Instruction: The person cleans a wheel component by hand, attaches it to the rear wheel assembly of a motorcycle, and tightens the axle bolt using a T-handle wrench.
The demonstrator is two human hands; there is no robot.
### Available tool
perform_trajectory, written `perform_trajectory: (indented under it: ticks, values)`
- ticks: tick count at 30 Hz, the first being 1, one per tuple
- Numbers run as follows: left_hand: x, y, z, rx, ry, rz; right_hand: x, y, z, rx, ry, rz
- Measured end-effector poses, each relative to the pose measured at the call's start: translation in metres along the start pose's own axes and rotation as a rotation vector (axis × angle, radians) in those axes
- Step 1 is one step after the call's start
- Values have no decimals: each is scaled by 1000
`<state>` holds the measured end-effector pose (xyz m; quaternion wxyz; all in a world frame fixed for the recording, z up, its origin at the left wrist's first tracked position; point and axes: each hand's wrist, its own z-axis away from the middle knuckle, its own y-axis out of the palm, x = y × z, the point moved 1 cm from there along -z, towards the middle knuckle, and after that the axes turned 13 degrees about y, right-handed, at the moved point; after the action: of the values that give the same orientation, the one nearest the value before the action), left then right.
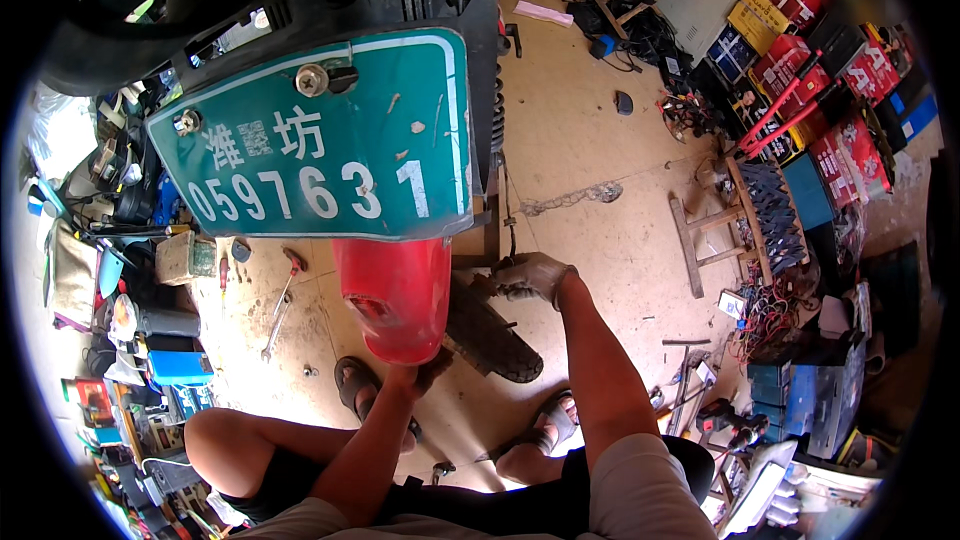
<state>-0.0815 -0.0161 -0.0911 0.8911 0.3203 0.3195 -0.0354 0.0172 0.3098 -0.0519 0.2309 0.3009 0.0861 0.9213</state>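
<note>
A red mudguard (pixel 390 295) hangs below a green plate (pixel 320 140) bolted to the black bodywork of a two-wheeler. A dark tire (pixel 495 335) is tilted out to the right behind the mudguard. My left hand (pixel 425 370) is curled under the mudguard's lower end, by the tire; what its fingers hold is hidden. My right hand (pixel 530 278), dusty or gloved, is closed at the tire's upper end, near a hanging dark cable (pixel 510 230); I cannot make out what it grips.
Tools (pixel 285 295) lie on the tan floor (pixel 570 140) at left. A small wooden stool (pixel 690 250), tangled wires (pixel 760 325) and a drill (pixel 715 420) are at right. Stacked battery boxes (pixel 780 70) line the right side; piled parts and containers (pixel 175 365) crowd the left.
</note>
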Motion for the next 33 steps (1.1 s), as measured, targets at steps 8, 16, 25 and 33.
perform_trajectory:
  ticks: [8,16,25,33]
  values:
    - [1,-1,0,15,-29,14,8,14,3,-73,53,-8]
    - [13,-3,-2,58,2,110,23,17,0,-165,133,167]
    - [26,-13,-4,24,70,114,27,28,8,-241,157,126]
    - [15,-7,-12,47,281,-113,-3,19,-6,-246,38,-39]
